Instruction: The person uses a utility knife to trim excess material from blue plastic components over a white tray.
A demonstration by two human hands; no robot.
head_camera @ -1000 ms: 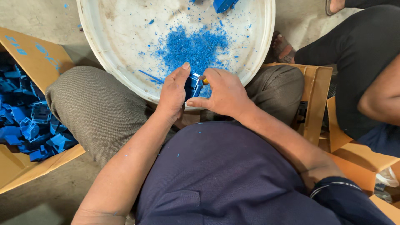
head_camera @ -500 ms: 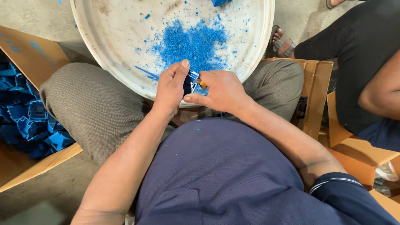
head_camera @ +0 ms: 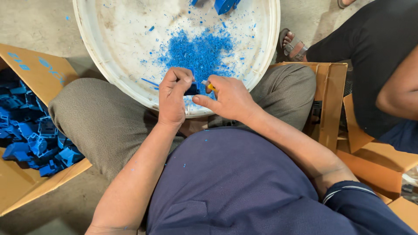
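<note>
My left hand (head_camera: 173, 96) pinches a small blue plastic part (head_camera: 192, 89) over the near rim of a big round white basin (head_camera: 100, 65). My right hand (head_camera: 226, 98) grips a small knife with a yellow handle (head_camera: 210, 86), its blade end against the part. A heap of blue plastic shavings (head_camera: 198, 52) lies in the basin just beyond my hands. More blue parts (head_camera: 224, 5) sit at the basin's far edge. The part is mostly hidden by my fingers.
A cardboard box (head_camera: 37, 72) at my left holds several blue plastic parts (head_camera: 30, 139). Brown cardboard boxes (head_camera: 331, 104) stand at my right. Another person in dark clothes (head_camera: 374, 52) sits at the right, a sandalled foot (head_camera: 294, 45) near the basin. Concrete floor lies below.
The view has tilted slightly, and both hands stay at the basin's rim. My left fingers have curled more tightly over the blue part; the knife stays against it.
</note>
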